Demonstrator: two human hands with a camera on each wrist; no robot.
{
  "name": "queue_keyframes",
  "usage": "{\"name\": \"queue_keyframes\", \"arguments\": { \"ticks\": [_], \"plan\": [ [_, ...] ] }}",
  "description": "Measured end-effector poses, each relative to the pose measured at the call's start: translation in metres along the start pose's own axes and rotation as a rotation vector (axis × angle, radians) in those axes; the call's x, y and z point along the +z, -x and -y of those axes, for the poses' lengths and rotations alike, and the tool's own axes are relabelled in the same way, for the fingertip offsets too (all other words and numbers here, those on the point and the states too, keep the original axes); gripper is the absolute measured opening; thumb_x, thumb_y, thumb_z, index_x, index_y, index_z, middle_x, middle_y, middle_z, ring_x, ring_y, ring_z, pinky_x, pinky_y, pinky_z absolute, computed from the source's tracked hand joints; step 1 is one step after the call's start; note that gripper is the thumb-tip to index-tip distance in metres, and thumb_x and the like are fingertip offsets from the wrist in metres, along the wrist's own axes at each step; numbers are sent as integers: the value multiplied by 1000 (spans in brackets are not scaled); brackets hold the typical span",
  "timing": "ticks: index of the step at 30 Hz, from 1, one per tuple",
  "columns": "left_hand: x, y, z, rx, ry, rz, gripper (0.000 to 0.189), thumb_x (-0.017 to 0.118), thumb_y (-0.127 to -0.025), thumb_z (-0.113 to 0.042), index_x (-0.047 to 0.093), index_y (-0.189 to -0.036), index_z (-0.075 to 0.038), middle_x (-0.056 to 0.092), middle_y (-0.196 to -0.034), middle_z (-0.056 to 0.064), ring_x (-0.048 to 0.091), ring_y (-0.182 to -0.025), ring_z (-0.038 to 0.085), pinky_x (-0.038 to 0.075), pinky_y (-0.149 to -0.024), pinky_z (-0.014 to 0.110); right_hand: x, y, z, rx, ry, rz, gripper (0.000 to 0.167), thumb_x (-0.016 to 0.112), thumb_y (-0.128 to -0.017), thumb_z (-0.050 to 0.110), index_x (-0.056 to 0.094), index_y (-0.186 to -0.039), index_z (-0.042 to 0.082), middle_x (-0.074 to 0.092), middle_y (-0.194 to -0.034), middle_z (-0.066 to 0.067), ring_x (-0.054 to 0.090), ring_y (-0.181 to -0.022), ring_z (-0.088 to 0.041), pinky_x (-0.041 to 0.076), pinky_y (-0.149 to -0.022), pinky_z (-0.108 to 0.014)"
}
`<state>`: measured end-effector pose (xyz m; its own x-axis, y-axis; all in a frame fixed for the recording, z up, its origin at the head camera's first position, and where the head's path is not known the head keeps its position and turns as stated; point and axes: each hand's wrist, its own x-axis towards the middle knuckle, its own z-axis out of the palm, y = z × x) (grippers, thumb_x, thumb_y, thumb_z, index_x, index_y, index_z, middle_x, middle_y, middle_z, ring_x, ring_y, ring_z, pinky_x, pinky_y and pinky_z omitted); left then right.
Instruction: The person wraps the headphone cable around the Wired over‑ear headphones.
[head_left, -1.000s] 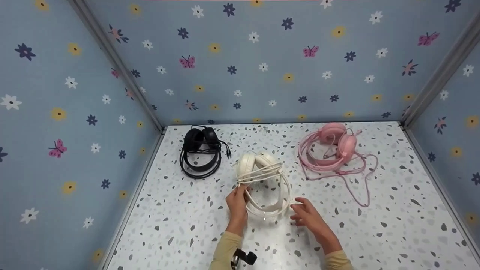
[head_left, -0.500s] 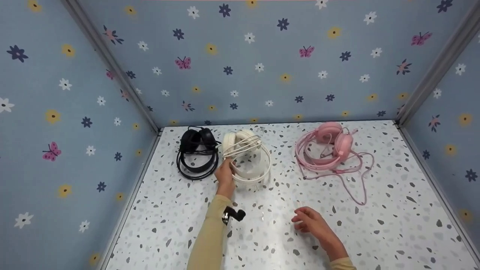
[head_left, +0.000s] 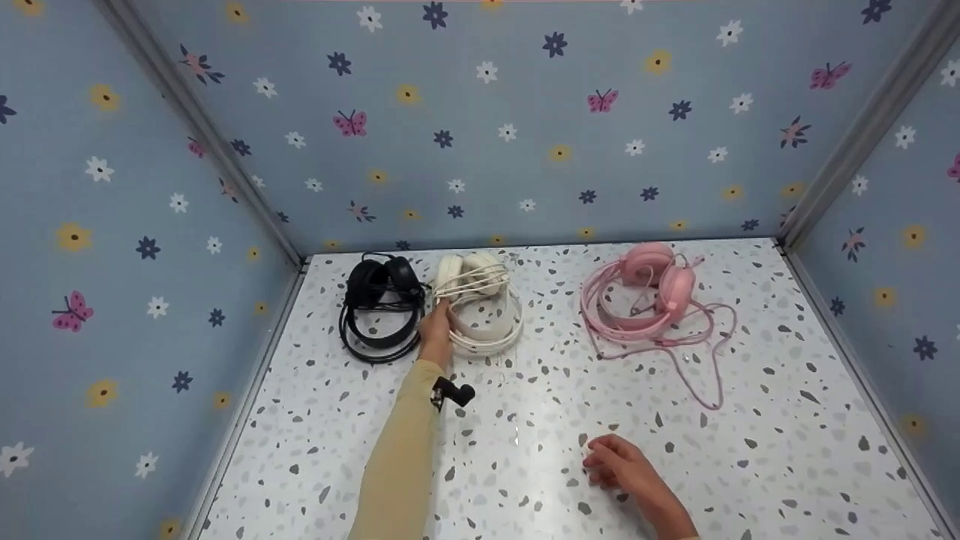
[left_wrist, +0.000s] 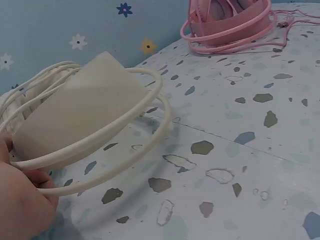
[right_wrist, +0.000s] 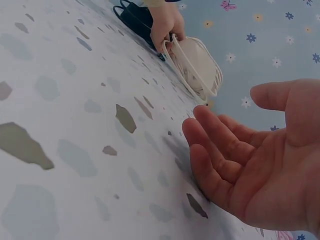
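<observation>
White headphones (head_left: 480, 330), their cable wound across the ear cups, are at the back left of the speckled table in the head view. My left hand (head_left: 436, 330) grips the left side of their band; in the left wrist view its fingers curl round the white hoops (left_wrist: 120, 165). Just left of that hand lie black headphones (head_left: 382, 341) with a bundled black cable. My right hand (head_left: 621, 469) is low over the front of the table, away from every headset. Its fingers are loosely bent and the palm holds nothing in the right wrist view.
Pink headphones (head_left: 649, 324) lie at the back right, their cable (head_left: 718, 375) trailing in a loop toward the front. Blue flowered panels (head_left: 517, 172) wall the speckled table (head_left: 525, 420) at the back and both sides.
My left hand has carried the white headphones back and to the left, beside the black ones. My right hand has drawn slightly toward the front. The pink headphones stay put.
</observation>
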<state>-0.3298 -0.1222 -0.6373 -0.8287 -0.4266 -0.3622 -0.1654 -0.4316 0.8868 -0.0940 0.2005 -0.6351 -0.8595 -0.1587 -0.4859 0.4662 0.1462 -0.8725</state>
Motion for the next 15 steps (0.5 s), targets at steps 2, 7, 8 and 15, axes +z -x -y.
{"name": "queue_keyframes", "arguments": {
  "ticks": [2,7,8,15],
  "plan": [
    [2,-4,-4,-2,17,-18,31,68,-91,-21,55,-66,-10,48,-58,-3,46,-54,12,40,-58,26,0,2,-2,21,-2,13,39,53,-100,35,55,-116,0,65,-93,-9,63,-78,-23,50,-70,-35],
    [6,-12,-9,-44,66,-21,23,67,-92,-17,61,-100,3,61,-85,7,63,-86,24,48,-68,24,-3,4,-3,44,6,23,39,51,-101,35,53,-116,-1,66,-94,-9,62,-77,-22,50,-69,-34],
    [5,-13,-9,-63,72,-16,29,66,-92,-17,59,-111,4,61,-92,9,62,-93,26,49,-70,25,-3,4,-3,42,7,23,39,52,-101,36,53,-116,-1,65,-94,-10,62,-77,-22,50,-69,-34],
    [0,-19,-5,-129,-159,27,38,57,-98,-29,55,-121,2,57,-88,6,56,-72,16,47,-62,25,0,1,0,43,15,30,38,54,-100,35,54,-115,0,65,-92,-9,61,-76,-21,49,-68,-33]
  ]
}}
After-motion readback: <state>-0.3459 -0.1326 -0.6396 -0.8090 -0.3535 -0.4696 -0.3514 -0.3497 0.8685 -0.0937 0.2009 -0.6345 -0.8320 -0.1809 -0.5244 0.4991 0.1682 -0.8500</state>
